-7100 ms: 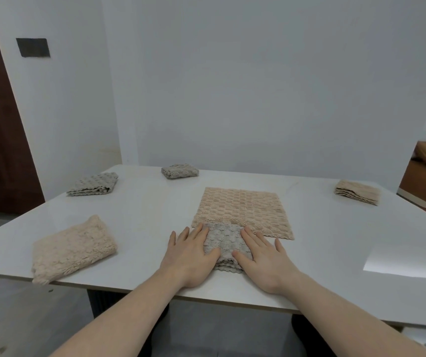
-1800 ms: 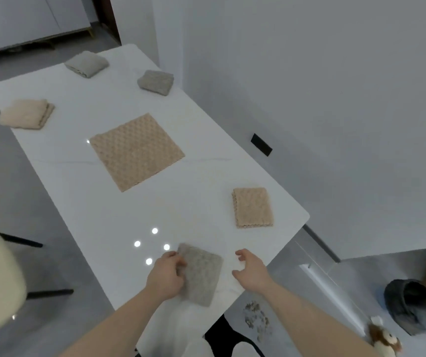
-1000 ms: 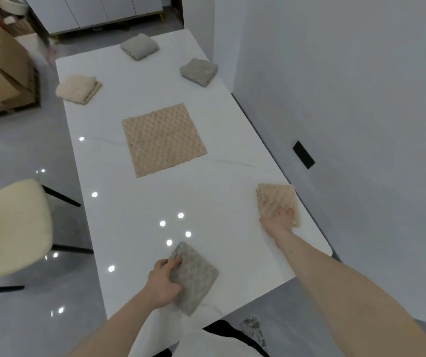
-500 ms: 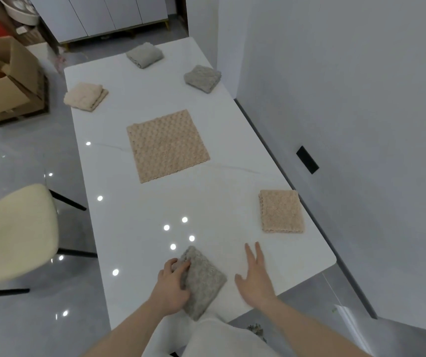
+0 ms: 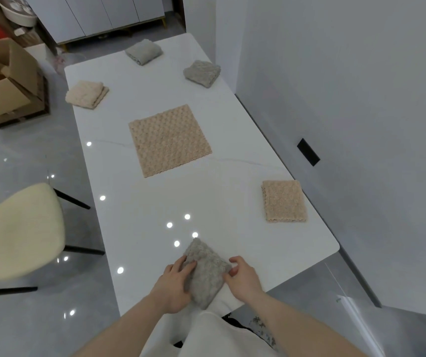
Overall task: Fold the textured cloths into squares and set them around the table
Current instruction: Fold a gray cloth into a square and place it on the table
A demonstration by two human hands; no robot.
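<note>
- At the bottom centre of the frame, a small folded grey textured cloth [image 5: 206, 273] lies on the glossy white marble-look worktop [image 5: 134, 222], close to its near edge and turned corner-on, so it sits as a diamond and not square to the edge.
- The left hand [image 5: 174, 286] grips the cloth's left side, its fingers [image 5: 184, 266] curled over the top; the right hand [image 5: 244, 275] pinches the right corner, fingers bent inward. Holding it from both sides looks meant for turning the cloth square and keeping its layers from springing apart.
- At right of centre, a folded tan textured square [image 5: 283, 200] lies flat near the worktop's right edge, its sides roughly parallel to that edge. This looks like a finished placement.
- Toward the upper part of the frame, three more folded cloths sit near the edges: a cream one [image 5: 86, 94] at upper left, a grey one [image 5: 143, 51] at the far end, and another grey one [image 5: 202, 73] by the right edge. They are well apart, like place settings.
- Centre frame, a large tan textured cloth [image 5: 169, 140] lies spread open and flat, apparently still to be folded.
- At left, a cream cushioned chair [image 5: 18, 230] stands off the worktop; brown cardboard boxes [image 5: 3, 81] sit on the floor at upper left.
- My judgement: the grey cloth only needs aligning and releasing; the open tan one would come next.
</note>
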